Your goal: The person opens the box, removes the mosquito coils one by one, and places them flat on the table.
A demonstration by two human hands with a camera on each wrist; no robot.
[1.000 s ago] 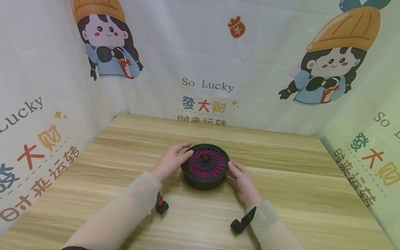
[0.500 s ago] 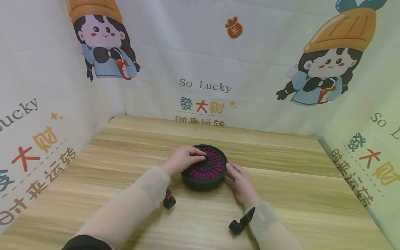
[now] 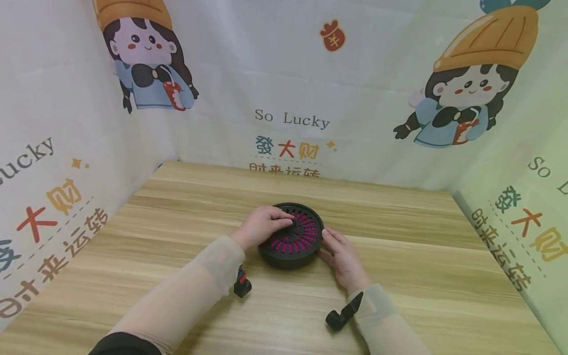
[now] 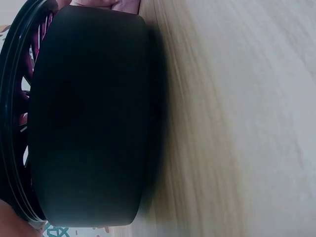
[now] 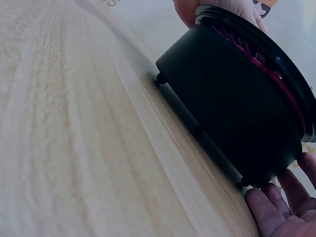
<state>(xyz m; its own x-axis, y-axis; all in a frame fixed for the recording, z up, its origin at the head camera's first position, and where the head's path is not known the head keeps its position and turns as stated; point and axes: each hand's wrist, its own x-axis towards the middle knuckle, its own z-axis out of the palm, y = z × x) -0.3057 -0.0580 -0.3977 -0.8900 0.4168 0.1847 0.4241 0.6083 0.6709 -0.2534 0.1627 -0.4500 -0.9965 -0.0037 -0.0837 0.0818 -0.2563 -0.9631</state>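
Note:
A round black box (image 3: 288, 260) like a mosquito coil holder stands on the table, with magenta showing through its slotted lid (image 3: 306, 229). My left hand (image 3: 259, 227) reaches over the lid from the left and pinches the small ring knob at its centre, mostly hiding it. Against the box's right side, my right hand (image 3: 346, 259) holds the wall with fingers (image 5: 266, 212) spread. The left wrist view has the box's dark side wall (image 4: 94, 118) filling its left half. Slots show between rim and wall there; I cannot tell whether the lid is raised.
The wood-grain table (image 3: 421, 266) extends around the box. A printed cloth backdrop (image 3: 284, 74) with cartoon figures and lettering encloses the back and sides. Small black cameras are strapped at both wrists, the left camera (image 3: 242, 286) and the right camera (image 3: 339, 318).
My left hand has moved from the box's left rim to the knob at the lid's centre and pinches it. The right hand has stayed at the right side.

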